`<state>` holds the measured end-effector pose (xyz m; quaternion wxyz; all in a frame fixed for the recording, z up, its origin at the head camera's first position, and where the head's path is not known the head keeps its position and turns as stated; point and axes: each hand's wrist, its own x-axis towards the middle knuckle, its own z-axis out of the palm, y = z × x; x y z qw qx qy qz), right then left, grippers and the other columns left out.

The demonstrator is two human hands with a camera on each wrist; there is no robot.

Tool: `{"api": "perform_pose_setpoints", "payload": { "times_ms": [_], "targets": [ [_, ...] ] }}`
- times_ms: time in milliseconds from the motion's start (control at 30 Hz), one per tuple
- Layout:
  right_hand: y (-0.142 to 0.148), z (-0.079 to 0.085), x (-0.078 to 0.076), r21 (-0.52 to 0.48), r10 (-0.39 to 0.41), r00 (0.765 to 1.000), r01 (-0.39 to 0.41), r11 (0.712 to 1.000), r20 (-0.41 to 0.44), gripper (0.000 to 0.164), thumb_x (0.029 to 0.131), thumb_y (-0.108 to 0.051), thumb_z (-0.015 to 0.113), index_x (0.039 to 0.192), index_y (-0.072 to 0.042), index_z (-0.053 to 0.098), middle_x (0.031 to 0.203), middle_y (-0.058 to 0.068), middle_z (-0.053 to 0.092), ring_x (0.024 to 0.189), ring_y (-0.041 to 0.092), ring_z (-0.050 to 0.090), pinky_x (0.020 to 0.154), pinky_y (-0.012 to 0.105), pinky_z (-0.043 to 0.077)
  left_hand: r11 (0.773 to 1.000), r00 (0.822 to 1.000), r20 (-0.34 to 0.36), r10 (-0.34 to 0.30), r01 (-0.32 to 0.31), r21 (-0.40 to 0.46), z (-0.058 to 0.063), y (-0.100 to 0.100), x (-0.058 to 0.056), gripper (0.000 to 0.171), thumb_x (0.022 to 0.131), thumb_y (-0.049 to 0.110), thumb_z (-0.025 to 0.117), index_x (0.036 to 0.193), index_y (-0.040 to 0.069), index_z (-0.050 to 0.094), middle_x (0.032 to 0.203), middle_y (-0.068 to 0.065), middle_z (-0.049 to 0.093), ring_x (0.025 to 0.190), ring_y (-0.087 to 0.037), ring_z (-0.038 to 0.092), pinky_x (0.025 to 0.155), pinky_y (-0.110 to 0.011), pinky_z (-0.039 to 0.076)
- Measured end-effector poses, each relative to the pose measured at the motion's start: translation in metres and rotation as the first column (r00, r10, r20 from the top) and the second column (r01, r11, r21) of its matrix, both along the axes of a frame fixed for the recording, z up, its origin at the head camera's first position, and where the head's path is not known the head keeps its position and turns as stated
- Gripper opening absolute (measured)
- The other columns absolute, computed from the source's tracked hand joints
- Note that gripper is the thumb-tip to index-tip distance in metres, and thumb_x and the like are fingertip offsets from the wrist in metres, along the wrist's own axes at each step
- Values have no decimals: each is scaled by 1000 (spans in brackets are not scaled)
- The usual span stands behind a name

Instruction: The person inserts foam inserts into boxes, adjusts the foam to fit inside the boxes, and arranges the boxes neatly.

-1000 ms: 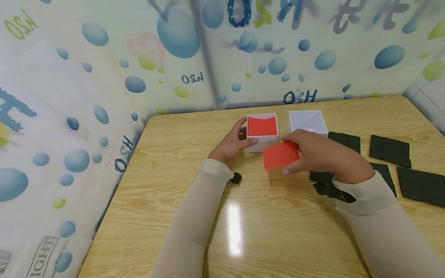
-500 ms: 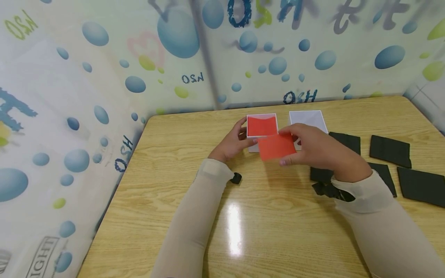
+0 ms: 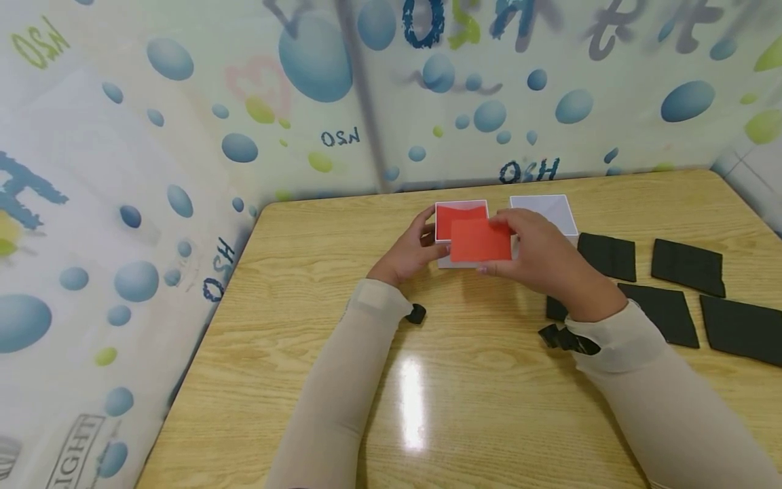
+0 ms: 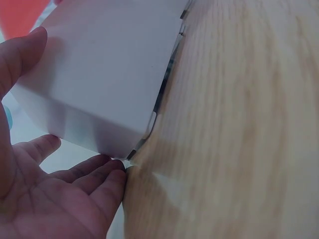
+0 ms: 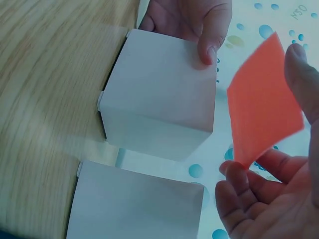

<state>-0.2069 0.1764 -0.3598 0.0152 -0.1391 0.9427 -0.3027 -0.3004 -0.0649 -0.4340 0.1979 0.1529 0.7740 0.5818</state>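
Note:
A square white box (image 5: 159,84) stands on the table, with red paper (image 3: 453,214) inside its open top. My left hand (image 3: 408,251) holds this box at its left side, thumb on the front wall and fingers around the side and back. Between thumb and fingertips, my right hand (image 3: 544,257) pinches a small red card (image 3: 480,241) by its right edges. The card is raised over the front of the box, tilted toward the head camera, and covers part of the opening. In the right wrist view it is apart from the box.
A second open white box (image 3: 550,208) stands just right of the first. Black flat pieces (image 3: 687,265), several of them, lie on the right of the wooden table (image 3: 293,272). A patterned wall (image 3: 403,102) rises behind the table.
My right hand has carried the red card up and to the left, from in front of the box to over its front edge. The left hand and the box have stayed in place.

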Motion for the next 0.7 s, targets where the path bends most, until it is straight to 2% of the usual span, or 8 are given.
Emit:
{"api": "perform_pose_setpoints", "payload": {
  "times_ms": [167, 367, 700],
  "targets": [
    [-1, -1, 0, 3, -24, 1000, 24, 1000, -8, 87, 85, -38, 90, 151, 1, 49, 153, 25, 48, 130, 43, 50, 99, 62, 56, 1000, 1000, 5, -9, 9, -1, -1, 0, -1, 93, 96, 22, 73, 169, 34, 17, 164, -6, 38, 151, -29, 40, 120, -47, 43],
    [-1, 0, -6, -14, -10, 1000, 10, 1000, -24, 87, 86, -36, 89, 152, 1, 47, 151, 23, 49, 127, 44, 53, 100, 60, 56, 1000, 1000, -4, -5, 5, -8, -1, 1, -1, 93, 96, 23, 72, 169, 33, 16, 165, -6, 38, 153, -29, 39, 121, -46, 41],
    [-7, 5, -36, 26, -25, 1000, 25, 999, 15, 90, 87, -40, 87, 155, -1, 43, 148, 21, 51, 130, 41, 50, 99, 60, 56, 1000, 1000, 25, -4, 4, -19, 2, 0, -1, 95, 95, 27, 77, 168, 39, 18, 165, -5, 39, 151, -29, 41, 119, -46, 43]
  ]
}}
